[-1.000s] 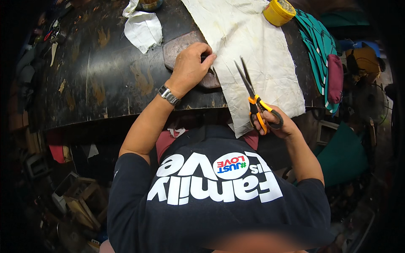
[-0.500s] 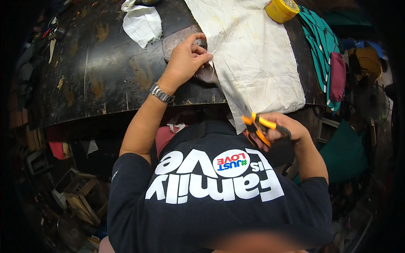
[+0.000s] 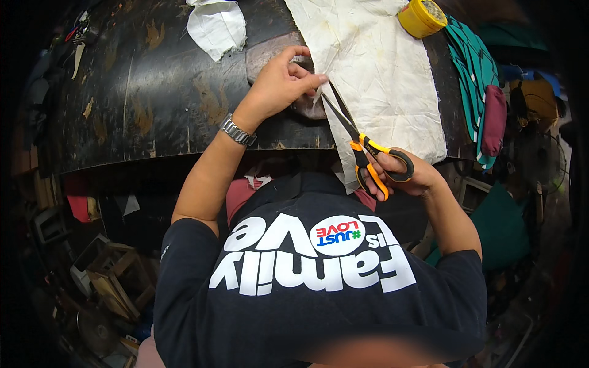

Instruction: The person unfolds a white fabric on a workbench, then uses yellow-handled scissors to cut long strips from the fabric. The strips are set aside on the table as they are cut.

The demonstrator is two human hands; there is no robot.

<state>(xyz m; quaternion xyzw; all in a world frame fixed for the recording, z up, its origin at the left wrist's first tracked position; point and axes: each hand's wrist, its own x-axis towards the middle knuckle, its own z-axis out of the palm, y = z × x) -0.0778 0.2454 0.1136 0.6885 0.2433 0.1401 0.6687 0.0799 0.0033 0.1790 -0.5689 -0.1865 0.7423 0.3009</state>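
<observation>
My left hand (image 3: 277, 81) pinches the left edge of a long cream cloth (image 3: 392, 86) between thumb and fingertips. My right hand (image 3: 410, 173) has its fingers in the handles of a pair of scissors (image 3: 359, 136) with yellow-orange and black grips. Their long dark blades are parted and point up and left, with the tips at the cloth's edge just beside my left fingertips. Under and beside the left hand lies a flat brownish slab (image 3: 262, 56), partly covered by the hand and the cloth.
A scuffed black table (image 3: 165, 92) spreads beneath the work. At its far side lies a white cloth scrap (image 3: 216, 27). A yellow tub (image 3: 422, 18) stands at the back right, near teal striped fabric (image 3: 472, 67) and a maroon pouch (image 3: 494, 119). Wooden frames (image 3: 123, 276) stand low on the left.
The scissors have moved up toward my left hand, and their blades now show clearly parted at the cloth's edge. My left hand keeps its pinch. The whole view has shifted slightly.
</observation>
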